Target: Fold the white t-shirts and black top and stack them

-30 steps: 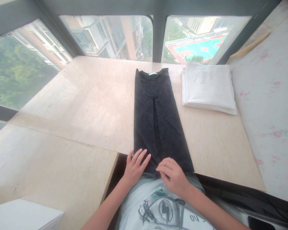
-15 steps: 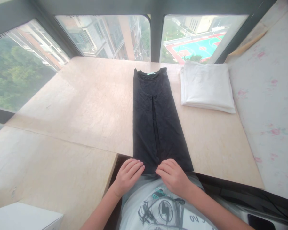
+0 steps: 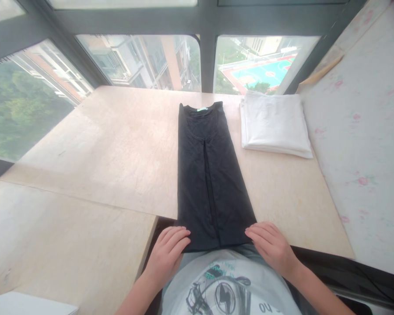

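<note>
A black shirt [image 3: 197, 183] lies lengthwise in front of me, its sides folded in so that their edges meet along a middle slit. Its neckline with a pale label points toward the window, and the hem hangs at the table's near edge. At the hem's left corner, my left hand [image 3: 169, 250] has its fingers bent over the cloth, closed on it. My right hand [image 3: 273, 246] pinches the right corner of the hem. Both thumbs are mostly hidden under the fabric.
Folded white cloth [image 3: 276, 124] lies to the right of the shirt, near a flower-patterned wall [image 3: 357, 144]. A pale wooden tabletop [image 3: 124, 148] runs up to the windows. A white box corner [image 3: 29, 305] shows at lower left.
My right hand has moved right along the hem to its corner. My left hand has shifted slightly left and nearer to me. The view has tilted up a little.
</note>
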### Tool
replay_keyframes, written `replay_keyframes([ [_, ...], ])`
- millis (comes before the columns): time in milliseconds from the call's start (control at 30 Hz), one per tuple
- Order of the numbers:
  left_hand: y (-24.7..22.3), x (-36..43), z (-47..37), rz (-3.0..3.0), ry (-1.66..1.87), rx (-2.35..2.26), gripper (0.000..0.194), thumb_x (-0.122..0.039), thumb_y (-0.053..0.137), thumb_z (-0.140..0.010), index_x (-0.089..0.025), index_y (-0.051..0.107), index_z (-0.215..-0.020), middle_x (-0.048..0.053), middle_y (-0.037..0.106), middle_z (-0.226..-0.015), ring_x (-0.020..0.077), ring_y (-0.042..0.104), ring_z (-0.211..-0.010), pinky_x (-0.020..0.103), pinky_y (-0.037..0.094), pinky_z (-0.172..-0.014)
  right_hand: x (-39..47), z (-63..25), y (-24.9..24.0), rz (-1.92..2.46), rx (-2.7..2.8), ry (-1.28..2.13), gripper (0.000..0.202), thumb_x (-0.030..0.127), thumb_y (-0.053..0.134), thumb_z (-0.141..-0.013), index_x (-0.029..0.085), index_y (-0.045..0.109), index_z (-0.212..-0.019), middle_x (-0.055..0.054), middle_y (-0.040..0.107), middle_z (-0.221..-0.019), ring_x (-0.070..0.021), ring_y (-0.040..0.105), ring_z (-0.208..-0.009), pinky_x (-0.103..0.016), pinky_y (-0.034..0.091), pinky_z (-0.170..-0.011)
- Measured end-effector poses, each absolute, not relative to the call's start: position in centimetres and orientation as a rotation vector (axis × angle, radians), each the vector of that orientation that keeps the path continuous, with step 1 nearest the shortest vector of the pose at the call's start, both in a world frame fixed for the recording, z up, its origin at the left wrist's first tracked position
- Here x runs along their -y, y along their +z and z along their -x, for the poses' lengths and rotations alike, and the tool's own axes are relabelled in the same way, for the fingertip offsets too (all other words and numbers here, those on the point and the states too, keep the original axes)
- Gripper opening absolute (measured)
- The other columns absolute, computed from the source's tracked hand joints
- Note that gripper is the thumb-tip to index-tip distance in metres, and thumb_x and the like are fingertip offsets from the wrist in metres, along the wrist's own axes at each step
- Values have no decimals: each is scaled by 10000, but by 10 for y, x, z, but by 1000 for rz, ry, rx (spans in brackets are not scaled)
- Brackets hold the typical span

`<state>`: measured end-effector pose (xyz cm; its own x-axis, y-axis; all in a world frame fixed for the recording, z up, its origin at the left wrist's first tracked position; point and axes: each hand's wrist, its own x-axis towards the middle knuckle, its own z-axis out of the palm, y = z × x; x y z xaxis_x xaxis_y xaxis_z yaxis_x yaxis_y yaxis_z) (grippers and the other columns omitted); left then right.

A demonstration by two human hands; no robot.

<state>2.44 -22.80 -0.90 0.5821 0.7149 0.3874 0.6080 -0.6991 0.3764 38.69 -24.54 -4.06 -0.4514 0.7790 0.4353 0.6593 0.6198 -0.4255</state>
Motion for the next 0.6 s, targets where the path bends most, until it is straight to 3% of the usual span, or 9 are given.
replay_keyframes([
  [100,11,237,-23,-2443,612,-1074,374,18,446,-804,-195,627,-1052,78,707,-1161,209,625,-1144,398,518,-999,251,-390,-20,1167,2221,467,307,47,518,-885,199,663,-1108,-64,706,-989,-172,665,-923,-346,574,-849],
  [300,54,240,-19,-1985,550,-1119,315,-78,513,-855,-276,669,-1045,26,742,-951,161,709,-859,252,605,-770,248,-397,38,1184,2162,818,311,80,540,-844,268,672,-1053,-46,703,-926,-173,694,-838,-276,612,-742],
  [467,54,198,-18,-1813,784,-1345,158,-231,628,-863,-262,711,-993,20,762,-904,185,726,-786,266,606,-695,197,-395,54,1188,2054,690,305,122,543,-892,289,667,-1114,-44,711,-999,-168,697,-901,-274,605,-791],
  [600,59,124,-16,-1643,884,-1372,146,-317,676,-844,-223,727,-943,26,747,-856,191,705,-786,279,584,-691,121,-390,66,1175,2058,555,259,176,530,-929,280,686,-1107,-44,715,-1038,-172,691,-929,-305,586,-835],
])
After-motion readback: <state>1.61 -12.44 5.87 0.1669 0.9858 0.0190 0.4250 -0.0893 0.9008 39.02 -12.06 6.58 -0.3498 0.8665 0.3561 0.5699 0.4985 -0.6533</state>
